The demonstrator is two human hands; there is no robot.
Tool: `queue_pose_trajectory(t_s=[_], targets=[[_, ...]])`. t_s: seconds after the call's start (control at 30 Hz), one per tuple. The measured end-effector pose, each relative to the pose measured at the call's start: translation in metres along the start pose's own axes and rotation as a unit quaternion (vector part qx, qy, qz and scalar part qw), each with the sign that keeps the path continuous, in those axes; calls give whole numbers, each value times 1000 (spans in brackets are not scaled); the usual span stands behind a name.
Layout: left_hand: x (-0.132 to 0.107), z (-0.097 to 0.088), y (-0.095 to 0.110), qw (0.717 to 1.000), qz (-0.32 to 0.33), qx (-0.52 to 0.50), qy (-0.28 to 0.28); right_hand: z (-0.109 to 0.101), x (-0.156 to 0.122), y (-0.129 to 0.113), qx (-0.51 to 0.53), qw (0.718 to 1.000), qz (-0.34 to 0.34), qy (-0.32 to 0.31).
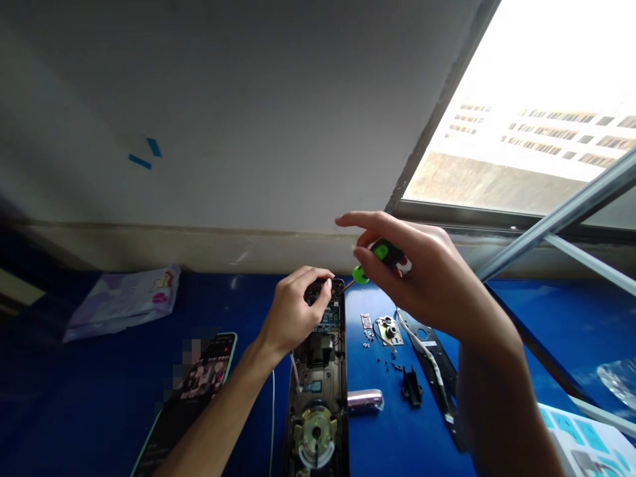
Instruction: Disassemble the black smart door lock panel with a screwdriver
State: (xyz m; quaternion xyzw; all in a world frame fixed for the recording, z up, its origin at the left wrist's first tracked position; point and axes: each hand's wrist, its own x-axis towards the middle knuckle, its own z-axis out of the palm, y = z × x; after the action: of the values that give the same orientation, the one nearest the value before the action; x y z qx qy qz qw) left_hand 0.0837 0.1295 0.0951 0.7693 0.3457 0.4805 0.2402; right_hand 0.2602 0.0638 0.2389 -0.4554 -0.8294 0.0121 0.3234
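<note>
In the head view, my right hand (412, 265) is closed round the black and green handle of a screwdriver (361, 274), its index finger stretched out. The thin shaft slants down left to the upper right edge of an opened, long dark housing (342, 371); whether its tip touches cannot be made out. My left hand (301, 308) rests over the top of this housing, thumb and fingertips pinched close together above the circuit board (328, 321). What they pinch, if anything, is hidden. Lower in the housing sits a round brass-coloured mechanism (317, 427); a shiny handle (366, 401) sticks out right.
Right of the housing lie a small board with a lens-like part (390, 330), loose screws (387, 364), a black bracket (411, 387) and a long black plate (437, 377) with a white cable. A phone (199, 391) and a plastic packet (124, 298) lie left. A metal bar (556, 212) crosses the right.
</note>
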Motion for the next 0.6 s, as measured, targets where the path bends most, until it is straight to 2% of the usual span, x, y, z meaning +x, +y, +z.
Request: queue_pose_trajectory(t_s=[0.13,0.3,0.37,0.6], targets=[[0,0,2,1000,-6,4,-2,-1,-4,1,-7,1000,-9,6],[0,0,0,1000,-1,0,2,8,-2,-1,-27,997,5,75],[0,0,0,1000,0,-4,3,9,0,-1,-14,996,9,84],[0,0,0,1000,-7,-6,-6,0,1,-1,-2,1000,8,29]])
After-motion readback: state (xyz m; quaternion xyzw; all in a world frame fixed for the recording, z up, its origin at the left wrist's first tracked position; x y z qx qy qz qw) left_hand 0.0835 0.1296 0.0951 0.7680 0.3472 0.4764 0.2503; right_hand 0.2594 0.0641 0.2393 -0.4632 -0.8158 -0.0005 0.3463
